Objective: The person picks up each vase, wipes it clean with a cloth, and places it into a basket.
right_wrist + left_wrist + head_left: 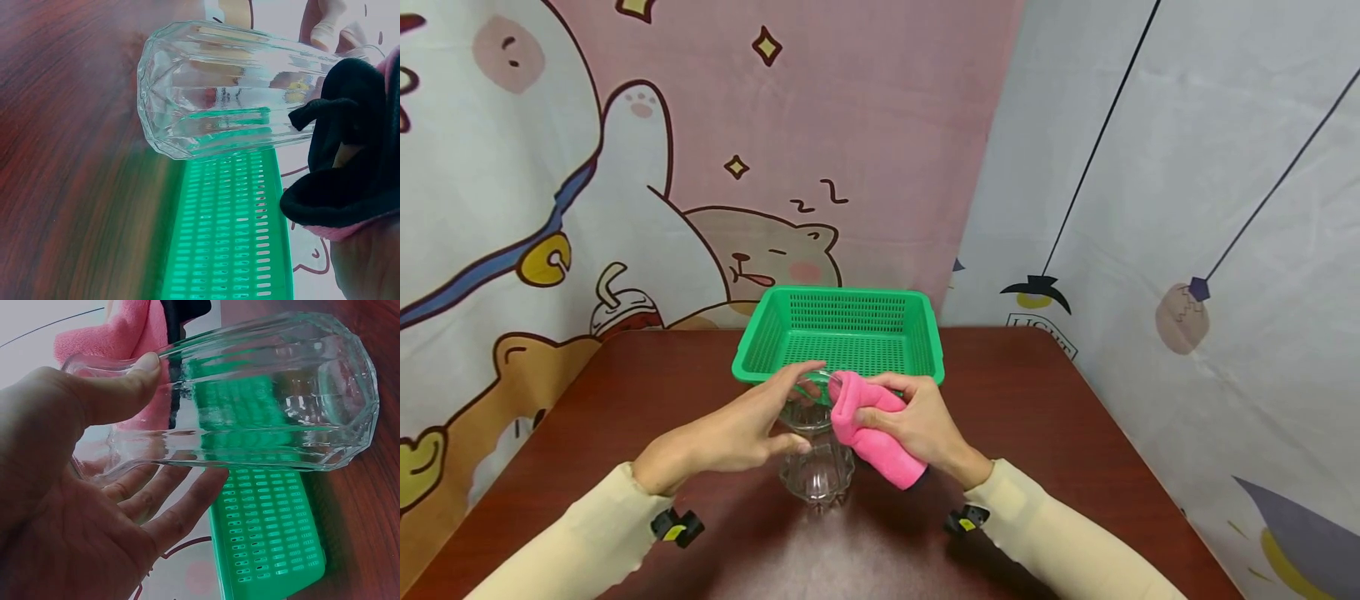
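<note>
A clear, faceted glass vase (pixel 818 471) with a narrowed neck and flared rim is upright over the table in the head view. My left hand (pixel 730 435) holds it around the neck, thumb on the near side and fingers round the far side. My right hand (pixel 928 425) grips a bunched pink cloth (pixel 880 446) at the vase's rim. In the right wrist view, the dark edging of the cloth (pixel 350 144) covers most of that hand. Whether the vase's base touches the table cannot be made out.
Behind the vase, a green perforated plastic basket (pixel 850 343) stands toward the far edge of the reddish-brown wooden table (pixel 1015 500). Cartoon-printed curtains (pixel 880 125) hang close behind and beside the table.
</note>
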### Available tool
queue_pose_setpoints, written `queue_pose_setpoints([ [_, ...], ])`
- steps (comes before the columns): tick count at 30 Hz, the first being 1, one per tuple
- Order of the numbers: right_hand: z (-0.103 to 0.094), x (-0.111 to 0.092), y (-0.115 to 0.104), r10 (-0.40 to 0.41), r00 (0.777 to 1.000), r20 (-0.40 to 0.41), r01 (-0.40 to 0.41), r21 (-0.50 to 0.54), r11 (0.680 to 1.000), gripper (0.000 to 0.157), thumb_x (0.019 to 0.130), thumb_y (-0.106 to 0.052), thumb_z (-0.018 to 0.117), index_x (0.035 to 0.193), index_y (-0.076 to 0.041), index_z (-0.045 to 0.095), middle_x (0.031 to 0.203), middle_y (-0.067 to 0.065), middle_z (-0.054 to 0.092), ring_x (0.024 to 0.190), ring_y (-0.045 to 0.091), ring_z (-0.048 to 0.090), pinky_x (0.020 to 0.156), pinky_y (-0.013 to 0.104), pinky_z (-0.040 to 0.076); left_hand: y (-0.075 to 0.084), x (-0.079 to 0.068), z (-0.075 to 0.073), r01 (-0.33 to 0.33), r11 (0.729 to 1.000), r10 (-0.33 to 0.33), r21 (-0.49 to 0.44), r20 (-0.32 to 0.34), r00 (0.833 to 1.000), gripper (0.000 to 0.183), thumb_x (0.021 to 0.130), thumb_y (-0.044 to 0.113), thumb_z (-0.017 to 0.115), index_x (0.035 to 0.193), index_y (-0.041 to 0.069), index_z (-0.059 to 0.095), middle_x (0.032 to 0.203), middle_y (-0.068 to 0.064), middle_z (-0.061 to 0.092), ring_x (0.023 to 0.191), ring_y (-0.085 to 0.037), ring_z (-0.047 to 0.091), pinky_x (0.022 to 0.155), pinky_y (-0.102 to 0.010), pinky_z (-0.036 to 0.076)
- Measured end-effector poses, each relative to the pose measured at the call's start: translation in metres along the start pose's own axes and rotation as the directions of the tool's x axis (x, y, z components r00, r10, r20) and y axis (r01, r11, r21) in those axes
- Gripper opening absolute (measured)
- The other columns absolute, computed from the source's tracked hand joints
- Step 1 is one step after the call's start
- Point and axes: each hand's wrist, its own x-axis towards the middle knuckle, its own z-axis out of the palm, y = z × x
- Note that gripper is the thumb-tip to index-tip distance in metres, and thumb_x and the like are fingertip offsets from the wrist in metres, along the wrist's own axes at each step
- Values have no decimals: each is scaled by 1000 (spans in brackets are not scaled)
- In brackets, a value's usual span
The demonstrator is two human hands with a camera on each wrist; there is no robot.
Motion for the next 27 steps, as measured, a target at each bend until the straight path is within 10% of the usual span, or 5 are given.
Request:
queue_pose_setpoints([
  [27, -3, -3, 3, 5, 1000, -25, -6, -13, 1000, 35, 95, -22, 100, 128, -16, 89, 118, 11, 88, 94, 25, 82, 76, 36, 73, 6, -4, 3, 10, 992, -2, 127, -64, 998, 107, 103, 19, 92, 185, 11, 24, 154, -14, 61, 144, -35, 70, 110, -46, 67],
])
